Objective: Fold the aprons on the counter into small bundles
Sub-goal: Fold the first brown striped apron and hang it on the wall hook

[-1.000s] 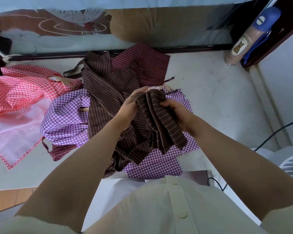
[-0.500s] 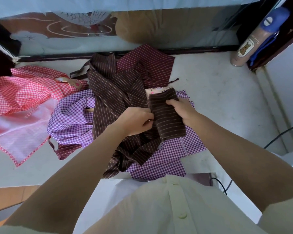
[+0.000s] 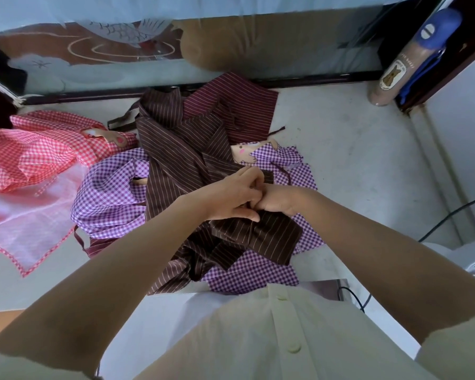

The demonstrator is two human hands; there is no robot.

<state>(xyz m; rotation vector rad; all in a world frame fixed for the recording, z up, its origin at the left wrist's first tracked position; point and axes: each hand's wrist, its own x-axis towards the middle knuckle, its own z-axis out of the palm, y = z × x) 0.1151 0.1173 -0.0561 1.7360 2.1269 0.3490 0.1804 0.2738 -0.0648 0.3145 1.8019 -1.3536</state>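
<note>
Nearest: left hand (image 3: 231, 198) and right hand (image 3: 280, 200), knuckles touching, both clenched on the brown apron (image 3: 176, 165). Apron partly folded, lying over the purple apron (image 3: 107, 193) at mid surface (image 3: 354, 165). Step in hand, by judgement: gathering the folded part into a bundle. Needed next: loose tail tucked in, folds held tight. Beyond: maroon apron (image 3: 239, 105); far left, red apron (image 3: 39, 149), both unfolded.

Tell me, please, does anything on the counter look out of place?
Nothing looks spilled or damaged. It is only untidy: the brown striped apron lies crumpled across the purple checked apron, and the red checked apron is bunched at the left.
</note>
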